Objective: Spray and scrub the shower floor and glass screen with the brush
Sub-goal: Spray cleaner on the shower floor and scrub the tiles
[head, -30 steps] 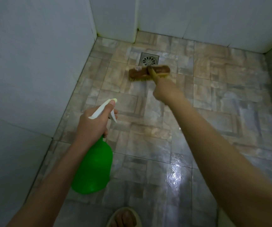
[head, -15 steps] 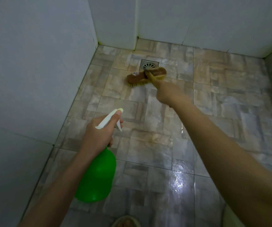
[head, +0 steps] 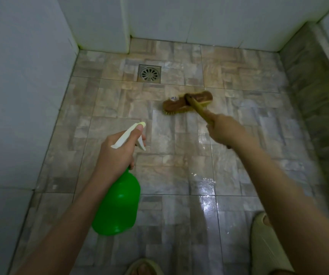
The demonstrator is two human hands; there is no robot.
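A brown scrub brush (head: pixel 187 103) with yellow bristles lies flat on the wet tiled shower floor (head: pixel 179 161), a little in front of and right of the drain. My right hand (head: pixel 226 131) grips its yellow handle. My left hand (head: pixel 118 153) holds the neck of a green spray bottle (head: pixel 118 205) with a white trigger head, thumb resting along the top of the nozzle. The bottle hangs above the floor near the left wall. No glass screen shows clearly in view.
A square metal drain (head: pixel 149 73) sits near the back wall. White tiled walls (head: pixel 21 96) close in the left and back. A dark raised ledge (head: pixel 318 108) runs along the right. My feet in pale slippers (head: pixel 266 249) stand at the bottom edge.
The brush has been pulled from beside the drain toward me and to the right. My view has tipped down, bringing the slippers into sight. The left hand still holds the bottle.
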